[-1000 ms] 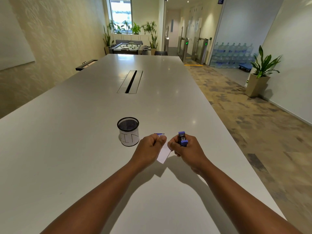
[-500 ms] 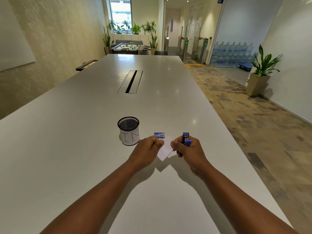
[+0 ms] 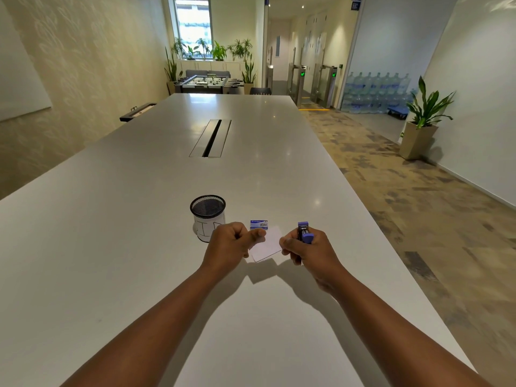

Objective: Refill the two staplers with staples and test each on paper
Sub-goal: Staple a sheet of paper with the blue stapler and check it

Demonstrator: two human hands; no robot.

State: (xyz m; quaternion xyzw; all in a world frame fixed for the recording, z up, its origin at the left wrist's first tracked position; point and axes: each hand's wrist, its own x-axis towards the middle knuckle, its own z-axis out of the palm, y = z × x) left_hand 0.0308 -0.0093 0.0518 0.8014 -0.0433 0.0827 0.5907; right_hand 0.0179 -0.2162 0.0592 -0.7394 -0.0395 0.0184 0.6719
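Observation:
My right hand (image 3: pixel 308 251) is closed around a small purple stapler (image 3: pixel 305 233), whose front end sticks up above my fingers. My left hand (image 3: pixel 231 241) pinches the left edge of a small white paper (image 3: pixel 268 244) that lies between both hands, low over the white table (image 3: pixel 139 247). A small blue staple box (image 3: pixel 258 224) rests on the table just behind the paper. A black mesh cup (image 3: pixel 208 216) with a white label stands to the left of my left hand. What is inside the cup is hard to make out. A second stapler is not visible.
The long table has a cable slot (image 3: pixel 211 138) in its middle. Its right edge runs close to my right arm, with patterned floor beyond. A potted plant (image 3: pixel 423 118) and stacked water bottles (image 3: pixel 374 90) stand far right.
My hands have drawn slightly apart. The paper, earlier tilted between them, has flattened and more of it shows. The staple box is now fully uncovered behind my left hand.

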